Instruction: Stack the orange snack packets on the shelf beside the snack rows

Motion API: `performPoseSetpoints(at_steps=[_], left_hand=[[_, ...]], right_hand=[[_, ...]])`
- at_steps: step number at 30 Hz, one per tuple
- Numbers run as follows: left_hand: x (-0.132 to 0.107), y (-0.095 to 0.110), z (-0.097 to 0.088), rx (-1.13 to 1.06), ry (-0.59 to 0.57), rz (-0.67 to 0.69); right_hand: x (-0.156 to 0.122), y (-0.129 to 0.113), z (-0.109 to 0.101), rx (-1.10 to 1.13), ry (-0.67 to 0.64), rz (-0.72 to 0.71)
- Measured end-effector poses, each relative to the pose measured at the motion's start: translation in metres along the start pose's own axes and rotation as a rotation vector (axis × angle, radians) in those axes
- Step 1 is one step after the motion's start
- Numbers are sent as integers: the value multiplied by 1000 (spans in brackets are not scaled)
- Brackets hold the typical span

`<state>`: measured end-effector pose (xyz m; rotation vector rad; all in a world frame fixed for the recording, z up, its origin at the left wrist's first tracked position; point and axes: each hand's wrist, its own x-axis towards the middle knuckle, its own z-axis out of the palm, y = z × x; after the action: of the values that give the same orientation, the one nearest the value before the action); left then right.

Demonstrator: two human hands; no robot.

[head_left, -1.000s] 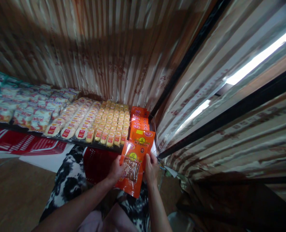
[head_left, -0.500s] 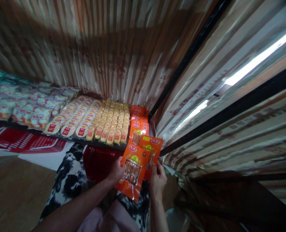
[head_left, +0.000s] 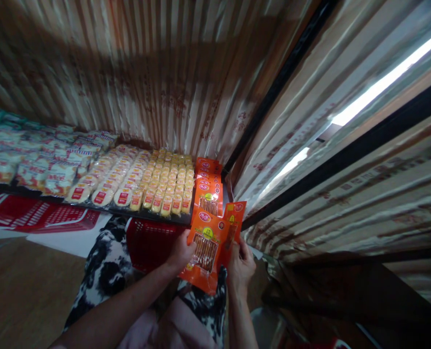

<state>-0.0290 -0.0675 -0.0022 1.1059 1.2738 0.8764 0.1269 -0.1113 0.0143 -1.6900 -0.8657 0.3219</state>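
Your left hand (head_left: pixel 182 253) pinches front orange snack packet (head_left: pixel 204 254) by left edge, near side of shelf (head_left: pixel 175 219). Packet probably light, bendy, slick; best held by flat side edges, not squeezed mid-packet. Your right hand (head_left: pixel 242 266) grips second orange packet (head_left: pixel 238 213), right.

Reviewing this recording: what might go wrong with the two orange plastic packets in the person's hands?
The front glossy orange rectangular packet might slip, as the left hand seems to grip only its left edge. The second orange plastic packet, in the right hand, overlaps it, so they could snag. Either might knock the orange packet row just beyond.
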Motion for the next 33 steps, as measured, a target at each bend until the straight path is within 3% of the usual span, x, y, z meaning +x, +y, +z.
performPoseSetpoints(at_steps=[6, 10, 14, 18, 23, 28, 33], left_hand=[[2, -2, 0, 20, 23, 40], [4, -9, -7, 20, 55, 78], [6, -10, -16, 25, 50, 92], [7, -10, -22, -29, 43, 31], [6, -13, -21, -113, 40, -24], [13, -20, -18, -27, 115, -54], [22, -24, -16, 65, 125, -7]], right_hand=[[-2, -22, 16, -108, -47, -125], [-14, -29, 35, -201, -212, -300], [-32, -26, 56, -269, -348, -374], [-43, -15, 70, -385, -390, -405], [-48, -12, 71, -397, -421, -439], [-51, -13, 66, -244, -495, -387], [-43, 1, 57, -152, -330, -301]])
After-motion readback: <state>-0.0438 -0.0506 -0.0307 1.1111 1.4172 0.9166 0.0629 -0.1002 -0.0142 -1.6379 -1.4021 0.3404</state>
